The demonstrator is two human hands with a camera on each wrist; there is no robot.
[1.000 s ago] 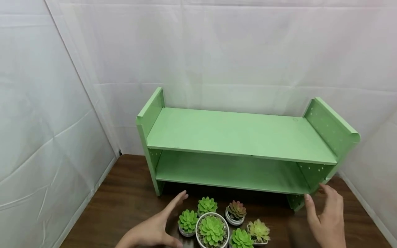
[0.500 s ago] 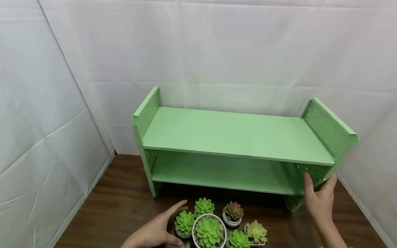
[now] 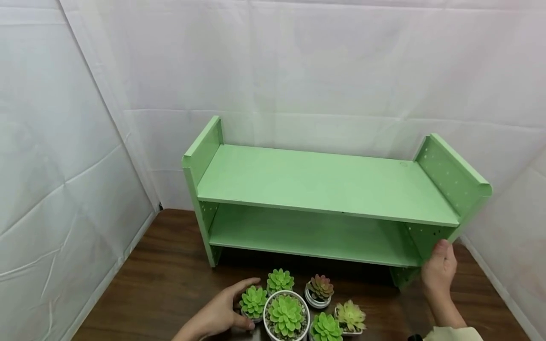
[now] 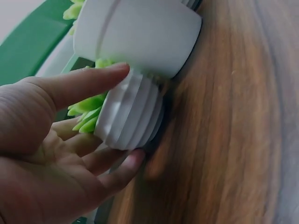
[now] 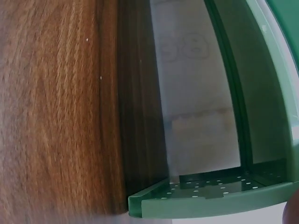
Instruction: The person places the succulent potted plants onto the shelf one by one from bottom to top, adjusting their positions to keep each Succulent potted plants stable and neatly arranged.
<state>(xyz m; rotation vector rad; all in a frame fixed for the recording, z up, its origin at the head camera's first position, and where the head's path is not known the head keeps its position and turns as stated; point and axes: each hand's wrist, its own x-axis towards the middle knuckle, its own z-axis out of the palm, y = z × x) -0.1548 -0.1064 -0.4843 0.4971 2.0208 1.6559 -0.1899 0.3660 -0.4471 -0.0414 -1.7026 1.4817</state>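
The left hand (image 3: 219, 310) is partly closed around a small potted succulent (image 3: 253, 301), thumb on the near side, fingers on the far side. The right hand (image 3: 438, 273) holds the front edge of the green shelf (image 3: 324, 182) at its right side panel; part of that grip is hidden. Just right of the small potted succulent stands a large white pot (image 3: 286, 292) holding pebbles and a green rosette (image 3: 286, 314). Around it stand a second small green succulent (image 3: 280, 280), a reddish succulent (image 3: 321, 286) and a yellow-green succulent (image 3: 350, 315), the last two in white pots.

In the left wrist view, thumb and fingers curve round a ribbed white pot (image 4: 133, 114) on the wooden table (image 4: 224, 130); how firmly, I cannot tell.

The right wrist view shows the shelf's perforated panel (image 5: 210, 207), with only a sliver of hand at the corner.
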